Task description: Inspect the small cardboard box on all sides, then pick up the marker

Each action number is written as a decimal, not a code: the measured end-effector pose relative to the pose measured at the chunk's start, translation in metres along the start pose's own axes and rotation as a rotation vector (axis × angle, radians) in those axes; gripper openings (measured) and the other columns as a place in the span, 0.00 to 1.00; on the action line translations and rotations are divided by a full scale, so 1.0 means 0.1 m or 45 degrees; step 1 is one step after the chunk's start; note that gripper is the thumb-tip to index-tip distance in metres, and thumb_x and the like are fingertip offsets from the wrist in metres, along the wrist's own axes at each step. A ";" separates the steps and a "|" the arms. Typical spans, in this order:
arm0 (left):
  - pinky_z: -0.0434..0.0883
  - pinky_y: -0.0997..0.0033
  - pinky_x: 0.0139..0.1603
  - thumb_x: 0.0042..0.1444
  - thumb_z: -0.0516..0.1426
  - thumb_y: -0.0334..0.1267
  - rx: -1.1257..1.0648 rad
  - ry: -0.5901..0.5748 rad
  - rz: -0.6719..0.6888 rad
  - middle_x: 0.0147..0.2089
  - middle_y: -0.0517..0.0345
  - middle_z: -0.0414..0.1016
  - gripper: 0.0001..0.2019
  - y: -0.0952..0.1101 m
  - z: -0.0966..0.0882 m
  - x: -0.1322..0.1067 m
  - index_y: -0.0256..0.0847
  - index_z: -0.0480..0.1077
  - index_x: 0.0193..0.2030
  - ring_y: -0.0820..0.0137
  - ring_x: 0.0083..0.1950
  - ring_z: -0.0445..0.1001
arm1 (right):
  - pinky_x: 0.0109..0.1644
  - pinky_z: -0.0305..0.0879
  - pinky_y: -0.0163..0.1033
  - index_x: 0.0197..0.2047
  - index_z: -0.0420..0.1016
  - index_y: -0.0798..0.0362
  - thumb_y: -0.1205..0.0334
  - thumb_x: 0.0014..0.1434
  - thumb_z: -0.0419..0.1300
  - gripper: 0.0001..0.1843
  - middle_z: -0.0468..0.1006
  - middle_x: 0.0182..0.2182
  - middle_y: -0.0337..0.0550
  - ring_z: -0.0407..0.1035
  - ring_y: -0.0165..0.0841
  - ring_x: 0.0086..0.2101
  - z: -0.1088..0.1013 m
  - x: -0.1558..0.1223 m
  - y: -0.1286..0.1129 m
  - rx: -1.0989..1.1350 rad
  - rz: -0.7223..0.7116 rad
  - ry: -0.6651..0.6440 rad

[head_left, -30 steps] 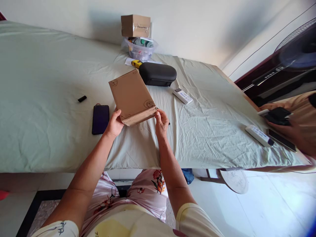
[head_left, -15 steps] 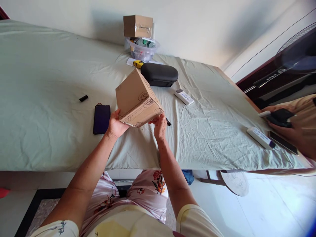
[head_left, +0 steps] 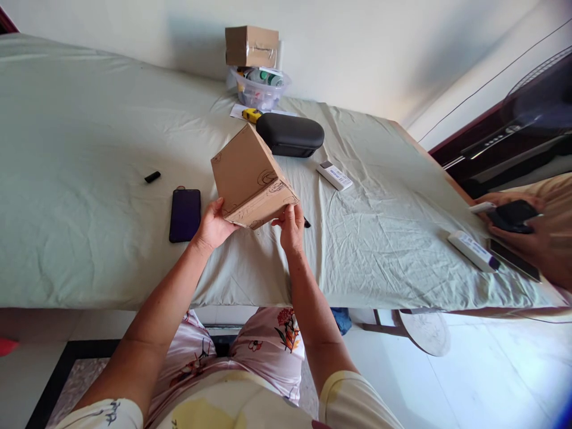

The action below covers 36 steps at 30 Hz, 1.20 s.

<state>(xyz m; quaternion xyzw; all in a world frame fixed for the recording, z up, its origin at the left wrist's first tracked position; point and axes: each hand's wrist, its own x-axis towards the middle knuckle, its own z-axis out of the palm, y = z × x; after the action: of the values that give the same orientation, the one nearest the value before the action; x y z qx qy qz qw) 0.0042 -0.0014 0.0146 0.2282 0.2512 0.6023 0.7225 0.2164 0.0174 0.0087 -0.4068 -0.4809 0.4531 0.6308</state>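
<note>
A brown cardboard box point(head_left: 250, 176) with small doodles on its faces is held tilted above the front of the table, one corner edge pointing up. My left hand point(head_left: 211, 226) grips its lower left corner, fingers curled under it. My right hand point(head_left: 290, 225) pinches the lower right corner from below. A thin dark pen point(head_left: 305, 223) lies on the cloth just right of my right hand.
The table wears a pale green cloth point(head_left: 89, 155). On it lie a dark phone point(head_left: 185, 214), a small black stick point(head_left: 152, 177), a black case point(head_left: 289, 134), a white remote point(head_left: 334, 176), a clear tub point(head_left: 258, 90) with a box point(head_left: 251, 46) on top. Another person's hand point(head_left: 518, 229) holds a dark device at the right.
The box lay flatter a second ago; it has been lifted and turned so two faces and an upper edge show. Both hands stayed at its lower corners.
</note>
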 end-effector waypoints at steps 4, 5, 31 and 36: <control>0.81 0.59 0.45 0.60 0.62 0.51 0.016 0.086 -0.013 0.46 0.51 0.86 0.16 -0.04 -0.07 0.05 0.42 0.79 0.48 0.56 0.51 0.83 | 0.29 0.66 0.31 0.52 0.77 0.45 0.30 0.58 0.68 0.31 0.71 0.29 0.33 0.68 0.26 0.27 0.02 0.00 0.00 -0.057 -0.066 -0.112; 0.81 0.61 0.43 0.61 0.62 0.51 0.028 0.110 -0.012 0.45 0.51 0.86 0.16 -0.05 -0.09 0.07 0.42 0.79 0.46 0.58 0.48 0.83 | 0.29 0.66 0.32 0.53 0.77 0.45 0.31 0.58 0.69 0.31 0.71 0.29 0.33 0.68 0.27 0.27 0.02 0.00 0.01 -0.063 -0.088 -0.145; 0.75 0.45 0.67 0.56 0.55 0.79 0.572 0.273 0.391 0.71 0.46 0.73 0.42 -0.11 -0.04 0.06 0.51 0.69 0.67 0.48 0.73 0.72 | 0.39 0.75 0.39 0.69 0.69 0.48 0.46 0.66 0.65 0.32 0.84 0.31 0.35 0.79 0.32 0.30 0.06 -0.12 0.17 -0.618 -0.162 -0.370; 0.64 0.47 0.78 0.51 0.66 0.72 1.025 0.265 0.794 0.71 0.43 0.71 0.47 -0.12 -0.01 0.06 0.49 0.63 0.71 0.51 0.74 0.71 | 0.39 0.76 0.39 0.64 0.72 0.48 0.43 0.67 0.64 0.28 0.86 0.33 0.38 0.79 0.31 0.29 0.08 -0.13 0.16 -0.567 -0.140 -0.374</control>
<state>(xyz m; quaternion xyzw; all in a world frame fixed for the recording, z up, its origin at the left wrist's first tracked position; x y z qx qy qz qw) 0.0134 0.0025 0.0059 0.4908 0.4536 0.6643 0.3348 0.2043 0.0097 -0.0076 -0.4387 -0.6763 0.3555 0.4730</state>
